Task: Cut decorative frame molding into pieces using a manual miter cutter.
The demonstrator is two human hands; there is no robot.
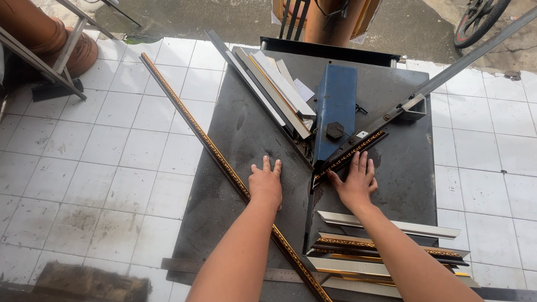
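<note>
Left of the dark steel table, white square floor tiles show grey, stained grout. A long, thin strip of frame moulding, dark with a gold embossed pattern, runs diagonally across the table's left half and overhangs its far-left corner onto the tiles.

Your left hand lies palm down on the table's bare, scuffed surface, fingers straight and close together, pointing away from you. It grasps nothing; its heel rests just beside the long strip, and your forearm crosses over that strip.

Toward the table's far edge, a bundle of pale and grey cut moulding lengths lies fanned at an angle. Just right of it stands the blue metal guard of the table's cutter, with a black knob at its base.

Your right hand is spread flat, fingers fanned, pressing down on a short gold-patterned moulding piece. That piece lies at the table's centre, angled against a grey metal guide rail that extends past the table's far-right corner. The hand is open on it, not curled around it.

At the table's near-right corner, mitred moulding pieces in silver and dark gold lie stacked, their ends cut to points.
</note>
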